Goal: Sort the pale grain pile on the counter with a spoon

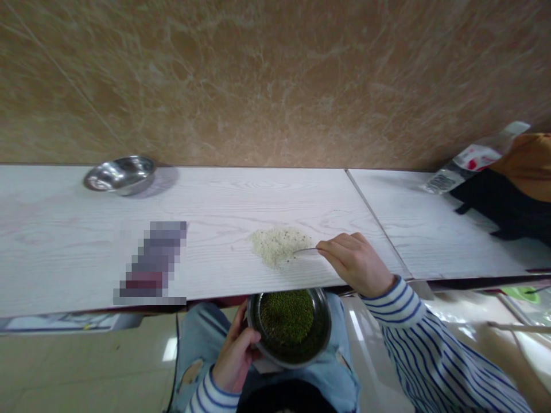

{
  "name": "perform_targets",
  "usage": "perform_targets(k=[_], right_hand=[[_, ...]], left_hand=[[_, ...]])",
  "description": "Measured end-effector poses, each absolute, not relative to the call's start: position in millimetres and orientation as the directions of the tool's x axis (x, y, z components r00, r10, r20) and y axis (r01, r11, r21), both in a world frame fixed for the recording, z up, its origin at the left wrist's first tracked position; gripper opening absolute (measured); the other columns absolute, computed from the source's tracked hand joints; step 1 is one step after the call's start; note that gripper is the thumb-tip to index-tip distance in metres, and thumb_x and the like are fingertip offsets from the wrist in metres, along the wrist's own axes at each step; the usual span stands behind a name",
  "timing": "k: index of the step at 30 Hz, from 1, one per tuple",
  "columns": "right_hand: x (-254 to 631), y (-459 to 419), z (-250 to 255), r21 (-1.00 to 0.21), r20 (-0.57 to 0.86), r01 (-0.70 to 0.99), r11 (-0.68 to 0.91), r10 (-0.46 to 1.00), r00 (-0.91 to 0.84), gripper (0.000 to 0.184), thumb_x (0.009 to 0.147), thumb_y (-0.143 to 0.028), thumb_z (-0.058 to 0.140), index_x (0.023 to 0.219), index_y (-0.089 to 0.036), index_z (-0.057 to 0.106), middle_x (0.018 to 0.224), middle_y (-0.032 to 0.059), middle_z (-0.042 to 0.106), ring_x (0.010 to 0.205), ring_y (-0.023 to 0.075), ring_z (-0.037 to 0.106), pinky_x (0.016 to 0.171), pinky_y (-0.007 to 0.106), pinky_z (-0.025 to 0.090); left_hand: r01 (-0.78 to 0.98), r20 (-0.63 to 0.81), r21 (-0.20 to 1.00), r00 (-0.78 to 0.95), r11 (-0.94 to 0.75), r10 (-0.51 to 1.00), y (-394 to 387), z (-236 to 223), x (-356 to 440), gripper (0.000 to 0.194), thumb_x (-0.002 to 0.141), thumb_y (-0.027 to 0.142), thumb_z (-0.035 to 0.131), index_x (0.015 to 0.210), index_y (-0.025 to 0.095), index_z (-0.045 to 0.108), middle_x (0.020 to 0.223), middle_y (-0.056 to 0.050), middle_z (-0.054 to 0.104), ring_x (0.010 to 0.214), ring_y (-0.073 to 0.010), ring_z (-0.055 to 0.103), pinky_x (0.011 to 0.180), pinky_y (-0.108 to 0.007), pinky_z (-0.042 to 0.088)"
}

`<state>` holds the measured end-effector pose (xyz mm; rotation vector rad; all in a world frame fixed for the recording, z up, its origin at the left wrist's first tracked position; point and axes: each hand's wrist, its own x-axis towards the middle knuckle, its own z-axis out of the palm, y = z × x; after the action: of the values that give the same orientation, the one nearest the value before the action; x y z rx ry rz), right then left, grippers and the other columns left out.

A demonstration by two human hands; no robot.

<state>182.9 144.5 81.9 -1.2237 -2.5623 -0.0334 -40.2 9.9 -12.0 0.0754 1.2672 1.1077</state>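
Note:
A heap of white rice grains [279, 245] with some dark specks lies on the white wood-grain table. My right hand [355, 261] is closed on a slim metal spoon [306, 250], whose far end touches the heap's right side; its exact shape is hard to make out. Below the table edge, over my lap, a metal bowl [322, 338] contains many small green beans [290, 315], which look like mung beans. My left hand [239, 347] grips this bowl by its left side, thumb at the rim.
A shiny metal bowl [120, 176] stands at the back left against the marble-patterned wall. Nearer me is a blurred-out rectangular object [152, 264]. On the right lie a clear plastic bottle [469, 160] and a black and brown bag or cloth [512, 195]. A seam [379, 218] crosses the table.

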Motion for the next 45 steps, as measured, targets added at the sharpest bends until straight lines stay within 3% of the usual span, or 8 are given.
perform_targets(k=[13, 21, 30, 38, 45], right_hand=[[187.3, 129.7, 87.2, -0.071, 0.223, 0.734, 0.676, 0.728, -0.649, 0.021, 0.091, -0.025, 0.042, 0.096, -0.022, 0.062, 0.079, 0.0012, 0.067, 0.079, 0.0133, 0.057, 0.07, 0.029, 0.03], [175.9, 128.5, 86.7, -0.061, 0.219, 0.754, 0.654, 0.745, -0.63, 0.022, 0.092, -0.026, 0.04, 0.095, -0.022, 0.062, 0.079, 0.0017, 0.066, 0.08, 0.0144, 0.056, 0.071, 0.03, 0.03], [176.3, 127.4, 78.4, -0.072, 0.241, 0.77, 0.634, 0.76, -0.604, 0.02, 0.091, -0.025, 0.043, 0.095, -0.02, 0.061, 0.079, 0.0021, 0.066, 0.078, 0.0146, 0.056, 0.07, 0.03, 0.031], [176.1, 129.4, 75.4, -0.101, 0.275, 0.773, 0.626, 0.764, -0.583, 0.021, 0.092, -0.028, 0.042, 0.095, -0.02, 0.061, 0.081, 0.0028, 0.067, 0.08, 0.0147, 0.057, 0.071, 0.03, 0.032], [171.9, 128.4, 74.6, -0.081, 0.269, 0.772, 0.63, 0.76, -0.592, 0.021, 0.092, -0.026, 0.042, 0.096, -0.02, 0.061, 0.082, 0.0026, 0.067, 0.08, 0.0148, 0.057, 0.07, 0.03, 0.032]], left_hand=[[-0.599, -0.708, 0.613, -0.125, 0.516, 0.696, 5.7, -12.1, -39.1, 0.078, 0.054, 0.013, 0.056, 0.13, 0.024, 0.041, 0.11, -0.006, 0.058, 0.071, -0.0173, 0.052, 0.049, -0.029, 0.046], [-0.616, -0.704, 0.599, -0.099, 0.512, 0.703, 2.6, -16.0, -41.0, 0.073, 0.054, 0.013, 0.057, 0.125, 0.025, 0.044, 0.116, -0.006, 0.055, 0.081, -0.0191, 0.052, 0.055, -0.028, 0.046], [-0.632, -0.705, 0.595, -0.112, 0.497, 0.701, 1.7, -16.0, -44.0, 0.077, 0.054, 0.011, 0.057, 0.129, 0.025, 0.042, 0.1, -0.004, 0.06, 0.071, -0.0158, 0.051, 0.054, -0.027, 0.045], [-0.622, -0.707, 0.603, -0.125, 0.5, 0.696, 0.7, -14.4, -43.5, 0.081, 0.056, 0.012, 0.056, 0.134, 0.025, 0.037, 0.113, -0.006, 0.056, 0.077, -0.0179, 0.052, 0.049, -0.026, 0.043], [-0.628, -0.705, 0.604, -0.134, 0.491, 0.696, -0.4, -13.5, -44.2, 0.08, 0.055, 0.012, 0.056, 0.132, 0.026, 0.04, 0.111, -0.006, 0.058, 0.075, -0.0174, 0.053, 0.052, -0.027, 0.045]])
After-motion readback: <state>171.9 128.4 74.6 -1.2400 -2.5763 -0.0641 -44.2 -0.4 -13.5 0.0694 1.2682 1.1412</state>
